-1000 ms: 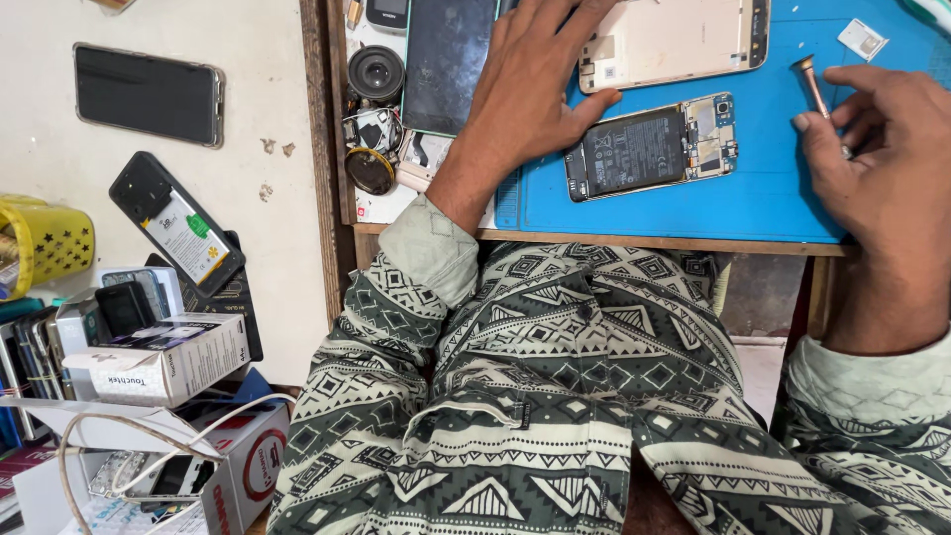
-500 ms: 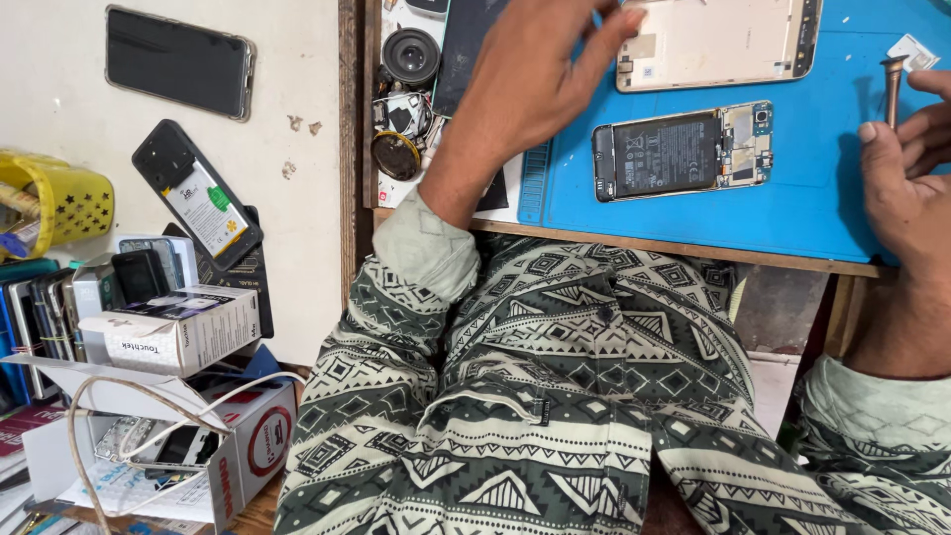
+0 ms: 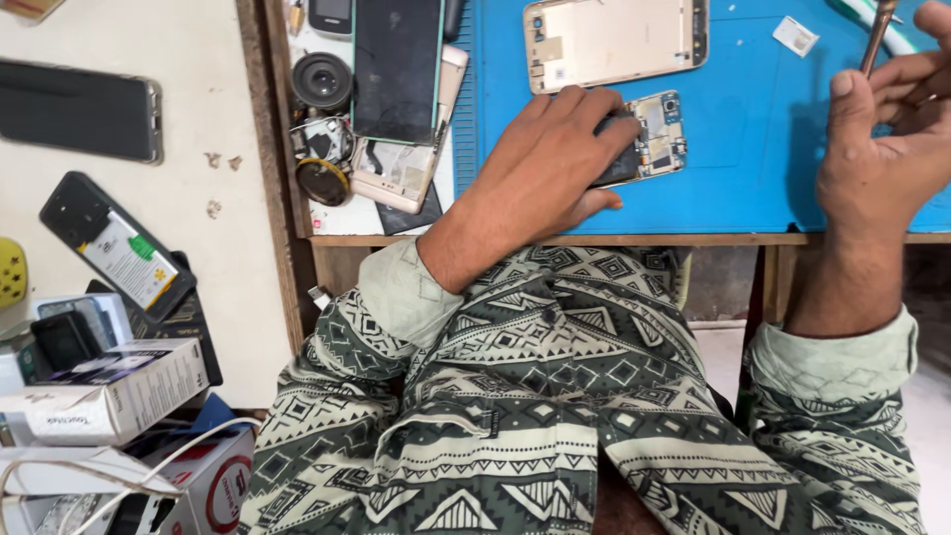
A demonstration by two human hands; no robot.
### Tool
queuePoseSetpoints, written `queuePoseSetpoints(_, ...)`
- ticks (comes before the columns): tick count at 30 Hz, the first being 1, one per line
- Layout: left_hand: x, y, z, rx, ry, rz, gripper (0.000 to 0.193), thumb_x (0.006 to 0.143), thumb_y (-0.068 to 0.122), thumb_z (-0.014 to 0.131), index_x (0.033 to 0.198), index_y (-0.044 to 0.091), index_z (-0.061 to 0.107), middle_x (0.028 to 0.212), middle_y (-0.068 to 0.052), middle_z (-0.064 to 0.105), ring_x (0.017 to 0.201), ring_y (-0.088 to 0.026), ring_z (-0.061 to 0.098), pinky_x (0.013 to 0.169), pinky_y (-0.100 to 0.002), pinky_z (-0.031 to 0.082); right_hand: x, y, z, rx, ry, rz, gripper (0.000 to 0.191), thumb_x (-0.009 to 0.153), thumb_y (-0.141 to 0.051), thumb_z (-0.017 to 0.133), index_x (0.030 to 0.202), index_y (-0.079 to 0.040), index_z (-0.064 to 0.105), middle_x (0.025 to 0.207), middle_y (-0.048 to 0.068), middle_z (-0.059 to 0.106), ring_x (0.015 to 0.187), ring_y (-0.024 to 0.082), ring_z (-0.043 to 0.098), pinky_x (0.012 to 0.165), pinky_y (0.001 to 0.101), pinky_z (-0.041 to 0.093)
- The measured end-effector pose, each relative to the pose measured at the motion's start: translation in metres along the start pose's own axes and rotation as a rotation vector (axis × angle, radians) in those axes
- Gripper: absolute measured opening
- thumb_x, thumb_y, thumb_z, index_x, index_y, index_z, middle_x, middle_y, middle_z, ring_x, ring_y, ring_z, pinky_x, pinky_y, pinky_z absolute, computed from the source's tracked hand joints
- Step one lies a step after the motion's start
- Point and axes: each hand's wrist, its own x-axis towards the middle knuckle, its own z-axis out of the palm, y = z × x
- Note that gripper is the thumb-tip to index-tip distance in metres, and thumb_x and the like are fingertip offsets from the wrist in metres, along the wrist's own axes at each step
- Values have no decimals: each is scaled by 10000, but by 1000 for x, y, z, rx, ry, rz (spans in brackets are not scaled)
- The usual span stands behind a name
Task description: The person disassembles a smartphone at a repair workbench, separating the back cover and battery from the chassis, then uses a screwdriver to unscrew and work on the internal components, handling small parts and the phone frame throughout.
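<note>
The left hand [image 3: 560,159] covers most of the open phone [image 3: 654,134], pressing it down. The right hand [image 3: 887,129] pinches a screwdriver [image 3: 876,40]; its top is cut off.

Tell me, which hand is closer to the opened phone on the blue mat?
Left. The left hand rests on the opened phone; the right hand is off to its right, holding a screwdriver.
</note>
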Motion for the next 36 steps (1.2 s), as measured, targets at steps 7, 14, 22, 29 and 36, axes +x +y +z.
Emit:
queuePoseSetpoints(7,-1,-2,3,-36,13,-22,798,676,302,945,1349,74,584,1272,-118,580,1170,-311,572,973,-464,481,-2,0,0,151,105,121,333,1151,-172,671,1445,-22,627,1059,46,582,843,125,558,736,220,468)
queuePoseSetpoints(14,-3,-2,10,-132,-12,-29,689,712,206,916,1312,72,606,1305,-136,573,1196,-333,557,1005,-460,490,0,-1,-3,374,152,210,401,1172,-291,692,1424,4,594,1105,62,618,862,137,623,713,235,502)
queuePoseSetpoints(22,2,-4,36,-288,50,100,591,791,227,889,1297,93,615,1407,-132,531,1306,-350,515,1098,-457,474,0,0,8,454,87,277,344,1221,-231,638,1428,21,529,1077,84,614,986,174,688,819,268,567)
queuePoseSetpoints(29,6,-7,56,-302,86,116,478,838,269,874,1225,107,644,1423,-75,539,1353,-301,508,1133,-432,475,-2,-2,16,613,85,255,259,1236,-128,693,1341,28,515,1088,140,644,984,217,692,841,318,596)
queuePoseSetpoints(36,8,-9,57,-391,131,93,446,810,279,885,1166,106,679,1364,-46,597,1304,-263,553,1105,-402,496,-3,-22,25,843,46,310,285,1192,-35,750,1316,16,499,1069,204,674,900,270,696,769,332,605)
